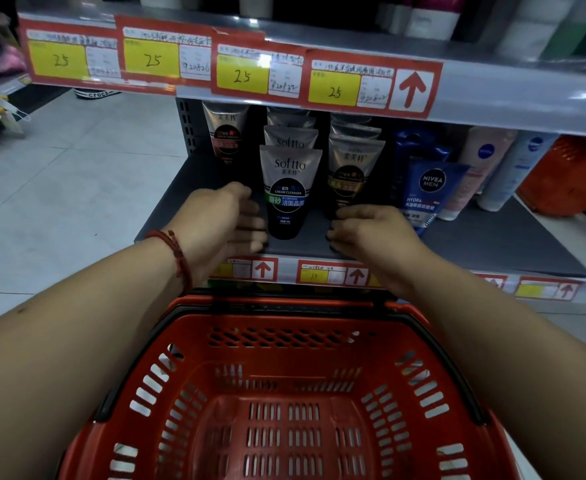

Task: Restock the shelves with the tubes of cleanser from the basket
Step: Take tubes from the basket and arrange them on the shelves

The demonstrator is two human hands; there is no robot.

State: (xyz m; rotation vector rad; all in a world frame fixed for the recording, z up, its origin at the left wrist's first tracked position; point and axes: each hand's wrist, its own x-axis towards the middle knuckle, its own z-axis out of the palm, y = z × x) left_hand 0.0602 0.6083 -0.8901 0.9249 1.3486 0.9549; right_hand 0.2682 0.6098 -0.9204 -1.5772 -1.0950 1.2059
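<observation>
Left to right: the left hand [222,220], its grip spread and empty, sits just left of the front Softto tube [289,188], which reads "Softto", "MEN", "CREAM CLEANSER". The right hand [371,230], its grip loosely curled and holding nothing, rests at the foot of the gold-labelled tube [352,174]. Right of that grip stands a blue "NIVEA MEN HYDRA" tube [430,192]. Price tags [243,76] overhead read 25. A careless nudge could probably topple the upright rows. The basket [284,393] below looks empty, so restocking seems finished.
</observation>
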